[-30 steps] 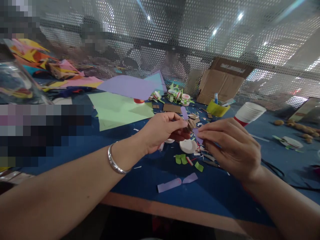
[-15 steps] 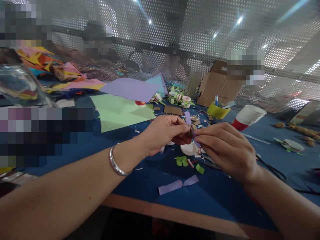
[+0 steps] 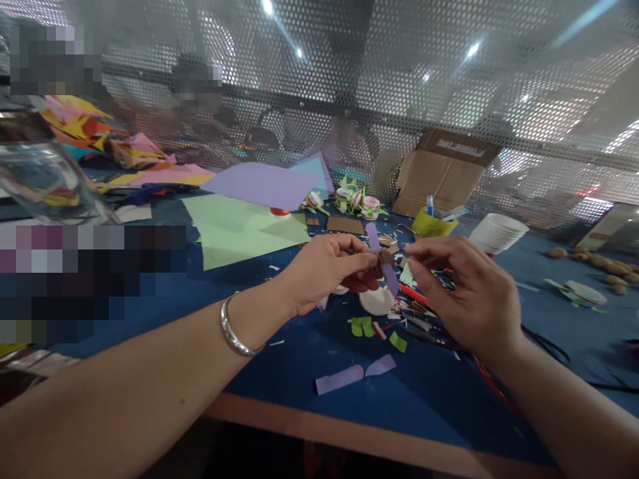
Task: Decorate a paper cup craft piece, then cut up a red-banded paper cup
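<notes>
At the far left edge of the tabletop, which has a blue cover, stands a clear glass jar, and behind it lies a heap of coloured papers. More to the middle, a light green sheet lies flat, and a purple sheet rests partly over its far side.

The left hand, with a silver bracelet on the wrist, is held above the middle of the tabletop. Its thumb and fingers are pressed together on a small brown paper piece with purple strips; one strip points up and one hangs down. So this small piece is in the air, between both hands, over the scraps.

Under it on the cover lie a small white disc, some green scraps and, nearer to the front edge, two purple cut pieces.

The right hand is just beside the small piece, on its right. The fingers are half bent and loosely spread, with the fingertips near the brown part; I cannot tell if they touch it.

Behind, toward the far edge, there are small paper flowers, an open cardboard box and a yellow-green holder. At the right stands a stack of white cups, and close to the right edge lies a row of brown nuts.
</notes>
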`<state>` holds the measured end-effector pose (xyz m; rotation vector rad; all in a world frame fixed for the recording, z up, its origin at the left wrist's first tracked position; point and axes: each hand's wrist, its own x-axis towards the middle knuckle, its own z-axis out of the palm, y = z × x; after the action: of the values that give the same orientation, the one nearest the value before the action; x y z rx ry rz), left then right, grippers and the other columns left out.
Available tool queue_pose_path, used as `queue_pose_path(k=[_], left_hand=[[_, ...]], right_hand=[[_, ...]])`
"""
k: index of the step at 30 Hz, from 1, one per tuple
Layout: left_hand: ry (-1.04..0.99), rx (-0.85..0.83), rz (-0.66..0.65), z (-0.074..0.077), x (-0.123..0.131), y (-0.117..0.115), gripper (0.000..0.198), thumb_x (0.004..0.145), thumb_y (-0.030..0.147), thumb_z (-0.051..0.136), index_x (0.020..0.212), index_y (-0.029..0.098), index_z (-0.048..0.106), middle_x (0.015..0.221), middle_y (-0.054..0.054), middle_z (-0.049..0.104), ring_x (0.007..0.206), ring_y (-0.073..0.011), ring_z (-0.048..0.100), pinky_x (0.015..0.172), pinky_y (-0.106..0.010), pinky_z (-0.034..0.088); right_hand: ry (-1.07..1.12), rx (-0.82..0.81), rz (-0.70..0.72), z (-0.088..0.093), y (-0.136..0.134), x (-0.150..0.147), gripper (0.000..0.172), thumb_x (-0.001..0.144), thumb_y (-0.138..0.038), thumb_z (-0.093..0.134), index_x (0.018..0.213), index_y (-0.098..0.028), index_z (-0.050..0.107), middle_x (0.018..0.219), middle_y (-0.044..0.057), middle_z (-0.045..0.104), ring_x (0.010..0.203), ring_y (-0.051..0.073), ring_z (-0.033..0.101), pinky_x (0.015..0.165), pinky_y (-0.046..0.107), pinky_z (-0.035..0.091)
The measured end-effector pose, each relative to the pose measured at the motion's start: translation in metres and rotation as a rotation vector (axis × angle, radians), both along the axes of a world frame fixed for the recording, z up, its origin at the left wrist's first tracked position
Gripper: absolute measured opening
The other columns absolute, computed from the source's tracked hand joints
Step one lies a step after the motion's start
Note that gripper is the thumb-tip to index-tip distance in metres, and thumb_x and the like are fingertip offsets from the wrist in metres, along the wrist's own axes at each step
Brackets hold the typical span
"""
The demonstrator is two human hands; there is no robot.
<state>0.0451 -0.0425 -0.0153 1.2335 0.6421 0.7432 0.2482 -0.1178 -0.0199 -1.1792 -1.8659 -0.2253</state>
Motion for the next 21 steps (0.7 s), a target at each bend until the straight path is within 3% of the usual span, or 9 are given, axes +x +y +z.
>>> queue_pose_path(k=[2,6,15,21], left_hand=[[0.003,0.006,-0.006,0.0003,0.0000,-0.0002,0.011,0.088,0.017,0.070,0.080,0.014,0.063,0.066,-0.002,0.073,0.062,-0.0121,0.072,0.061,-0.021,0.055],[0.017,0.062,-0.045,0.0015,-0.0003,-0.0015,0.011,0.088,0.019,0.071,0.081,0.014,0.064,0.066,-0.002,0.073,0.064,-0.0123,0.073,0.060,-0.019,0.053],[0.055,0.098,-0.077,0.0000,0.0001,-0.0024,0.013,0.087,0.022,0.074,0.081,0.014,0.065,0.065,-0.002,0.072,0.065,-0.0124,0.072,0.062,-0.021,0.054],[0.078,0.128,-0.107,0.0014,-0.0002,-0.0031,0.013,0.088,0.024,0.072,0.082,0.014,0.067,0.066,-0.001,0.070,0.061,-0.0102,0.068,0.063,-0.021,0.054]], right_hand=[[0.175,-0.192,-0.009,-0.0023,0.0029,-0.0002,0.018,0.092,-0.028,0.070,0.109,-0.023,0.067,0.102,0.003,0.072,0.085,0.016,0.069,0.079,0.031,0.057],[0.352,-0.452,0.101,-0.0025,0.0075,-0.0028,0.030,0.089,-0.038,0.074,0.112,-0.021,0.065,0.102,0.005,0.073,0.092,0.019,0.071,0.075,0.030,0.059],[0.396,-0.468,0.236,0.0009,0.0057,-0.0075,0.027,0.088,-0.028,0.072,0.113,-0.019,0.065,0.100,0.006,0.074,0.092,0.019,0.073,0.077,0.032,0.062],[0.410,-0.480,0.250,0.0013,0.0059,-0.0091,0.025,0.085,-0.022,0.073,0.108,-0.019,0.063,0.091,0.004,0.074,0.085,0.017,0.073,0.072,0.029,0.061]])
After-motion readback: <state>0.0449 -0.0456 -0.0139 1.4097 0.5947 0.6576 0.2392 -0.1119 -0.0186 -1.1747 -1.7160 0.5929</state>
